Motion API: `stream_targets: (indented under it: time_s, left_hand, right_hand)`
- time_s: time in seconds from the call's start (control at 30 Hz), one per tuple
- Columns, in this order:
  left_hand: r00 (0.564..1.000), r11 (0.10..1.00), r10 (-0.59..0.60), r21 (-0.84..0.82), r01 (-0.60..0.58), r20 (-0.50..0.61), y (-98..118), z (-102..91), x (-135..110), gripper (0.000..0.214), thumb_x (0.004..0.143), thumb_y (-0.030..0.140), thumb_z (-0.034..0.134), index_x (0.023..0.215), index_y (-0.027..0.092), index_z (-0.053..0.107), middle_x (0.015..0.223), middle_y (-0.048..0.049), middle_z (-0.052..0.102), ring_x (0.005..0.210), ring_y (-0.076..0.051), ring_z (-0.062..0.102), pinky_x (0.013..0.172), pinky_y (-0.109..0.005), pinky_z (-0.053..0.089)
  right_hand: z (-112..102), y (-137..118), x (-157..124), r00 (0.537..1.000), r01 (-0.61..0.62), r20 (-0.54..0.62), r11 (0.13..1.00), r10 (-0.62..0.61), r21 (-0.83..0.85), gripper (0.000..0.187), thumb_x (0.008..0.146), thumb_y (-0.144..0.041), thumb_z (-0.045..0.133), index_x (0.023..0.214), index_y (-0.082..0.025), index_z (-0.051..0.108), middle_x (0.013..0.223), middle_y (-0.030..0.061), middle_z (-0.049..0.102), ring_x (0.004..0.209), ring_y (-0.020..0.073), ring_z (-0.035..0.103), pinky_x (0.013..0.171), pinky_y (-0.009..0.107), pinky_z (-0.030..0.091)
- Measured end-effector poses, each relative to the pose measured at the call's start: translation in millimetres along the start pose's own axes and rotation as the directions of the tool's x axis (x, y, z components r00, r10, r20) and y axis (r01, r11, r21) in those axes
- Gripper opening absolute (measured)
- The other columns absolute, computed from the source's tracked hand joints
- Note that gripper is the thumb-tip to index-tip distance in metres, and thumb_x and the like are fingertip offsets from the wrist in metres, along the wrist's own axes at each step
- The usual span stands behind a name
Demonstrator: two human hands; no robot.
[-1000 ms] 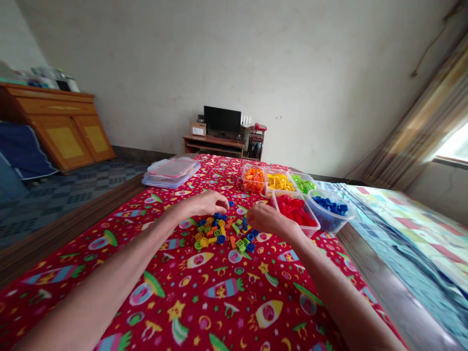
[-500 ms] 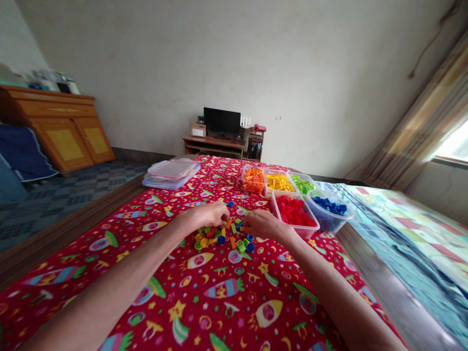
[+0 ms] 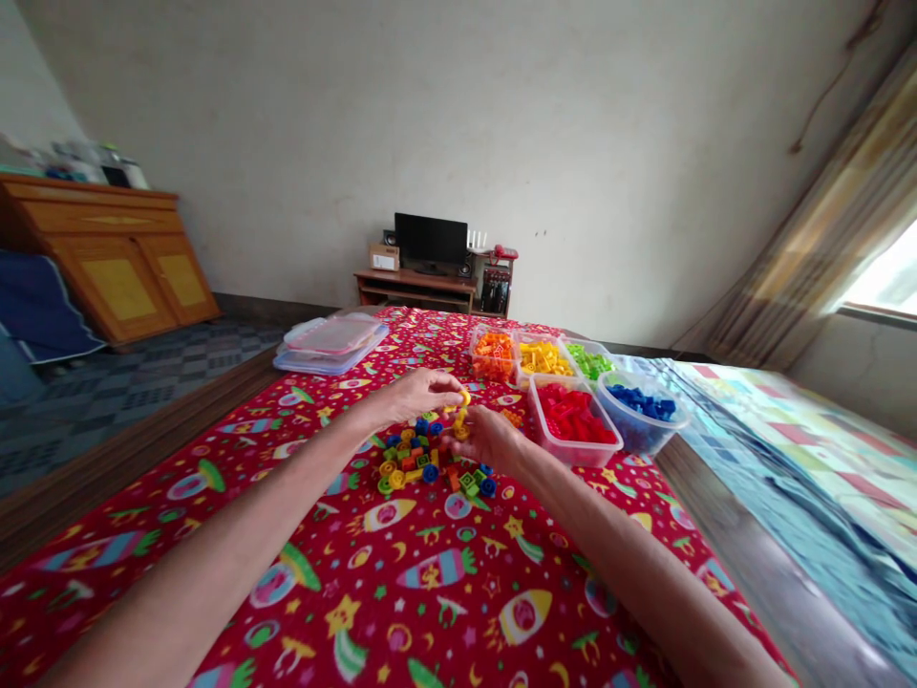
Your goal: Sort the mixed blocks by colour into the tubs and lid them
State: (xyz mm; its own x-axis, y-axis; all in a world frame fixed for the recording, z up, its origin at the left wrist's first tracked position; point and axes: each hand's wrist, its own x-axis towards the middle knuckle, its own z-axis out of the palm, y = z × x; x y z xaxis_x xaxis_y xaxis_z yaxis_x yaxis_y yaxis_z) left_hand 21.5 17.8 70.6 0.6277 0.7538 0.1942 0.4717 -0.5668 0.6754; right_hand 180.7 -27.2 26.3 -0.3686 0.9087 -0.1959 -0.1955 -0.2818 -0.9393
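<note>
Just above a pile of mixed toy building blocks (image 3: pixel 410 464), my left hand (image 3: pixel 419 396) pinches the upper end of some yellow building blocks (image 3: pixel 462 420). The fingers of my right hand (image 3: pixel 493 440) close on their lower end. Whether these yellow pieces are joined or separate, I cannot tell. Around and below my hands lie blue, green, orange and yellow blocks, some of them round. Part of the pile is hidden behind my fingers.
Right of the pile stand clear tubs of sorted blocks: red (image 3: pixel 574 413), blue (image 3: pixel 643 403), orange (image 3: pixel 494 354), yellow (image 3: pixel 545 358) and green (image 3: pixel 588 360). Stacked lids (image 3: pixel 331 342) lie at the back left of the red patterned cloth (image 3: pixel 373 592). Beyond is a monitor (image 3: pixel 431 241).
Both hands have lifted from the pile and come closer together, now with yellow blocks between their fingers. More of the pile shows. The view has shifted slightly.
</note>
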Motion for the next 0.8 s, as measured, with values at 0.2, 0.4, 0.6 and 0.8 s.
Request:
stream_targets:
  time_s: [0.2,0.4,0.6,0.8]
  left_hand:
    - [0.993,0.963,0.096,0.260,-0.073,-0.075,26,13.2,-3,0.019,0.074,0.027,0.060,0.085,0.017,0.072,0.085,-0.0039,0.069,0.077,-0.017,0.063,0.072,-0.025,0.048]
    - [0.970,0.949,0.161,0.298,-0.102,-0.182,16,6.8,-1,0.028,0.083,0.034,0.050,0.089,0.015,0.070,0.094,-0.0074,0.069,0.085,-0.018,0.064,0.077,-0.026,0.049]
    - [0.962,0.912,0.115,0.410,-0.004,-0.247,-18,-7.7,2,0.032,0.084,0.032,0.043,0.086,0.015,0.071,0.091,-0.0081,0.071,0.086,-0.020,0.064,0.081,-0.028,0.048]
    - [0.960,0.904,0.015,0.414,0.107,-0.280,-64,-7.2,-1,0.032,0.079,0.030,0.042,0.085,0.016,0.070,0.093,-0.0086,0.071,0.088,-0.021,0.064,0.083,-0.030,0.048]
  right_hand:
    - [3,4,2,1.000,0.003,-0.010,0.919,0.001,0.394,0.037,0.094,-0.051,0.031,0.088,-0.019,0.050,0.063,0.0003,0.053,0.052,0.0120,0.053,0.044,0.022,0.046]
    - [1,-3,1,0.989,-0.061,-0.092,0.886,0.116,0.461,0.027,0.096,-0.032,0.033,0.080,-0.017,0.048,0.057,0.0004,0.052,0.048,0.0086,0.050,0.034,0.011,0.033]
    - [2,-7,-8,0.996,-0.062,-0.042,0.932,0.082,0.357,0.013,0.085,-0.022,0.052,0.075,-0.015,0.046,0.055,-0.0024,0.052,0.038,0.0017,0.035,0.031,0.008,0.015]
    - [4,-6,-12,0.999,0.048,-0.026,0.983,-0.044,0.175,0.023,0.073,-0.028,0.065,0.074,-0.017,0.045,0.047,-0.0099,0.041,0.034,-0.0001,0.026,0.033,0.011,0.009]
